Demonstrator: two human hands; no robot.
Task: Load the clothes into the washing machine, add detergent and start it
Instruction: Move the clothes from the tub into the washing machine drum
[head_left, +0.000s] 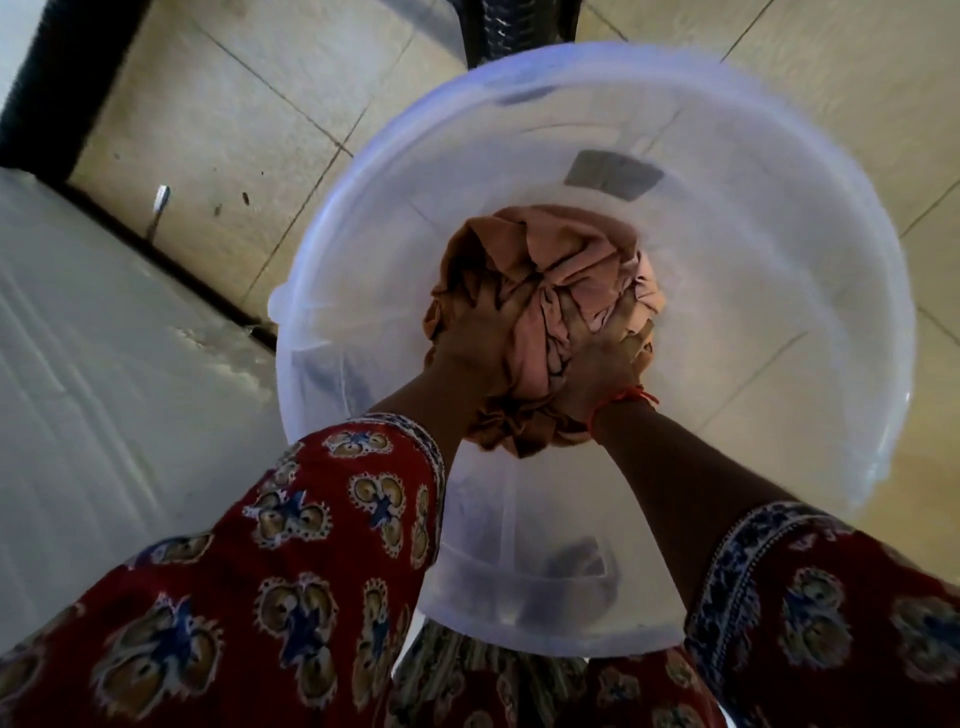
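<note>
Head view, looking down: we see both hands plunged into a translucent plastic tub (779, 249) that stands on the tiled floor (218, 130). The left hand (480, 343) and right hand (605, 358) curl their fingers round a crumpled bundle of tan and pink clothes (561, 270), which fills the tub's bottom beneath and just beyond both hands. A red thread (621, 397) circles the right wrist; patterned red sleeves (311, 519) cover the forearms. A white surface lies to the left of the left hand; whether it belongs to the washing machine we cannot tell. We judge the risks thus: loose folds trailing below the hands could slip free on lifting, and a fold dragging on the rim could tip the light tub.
</note>
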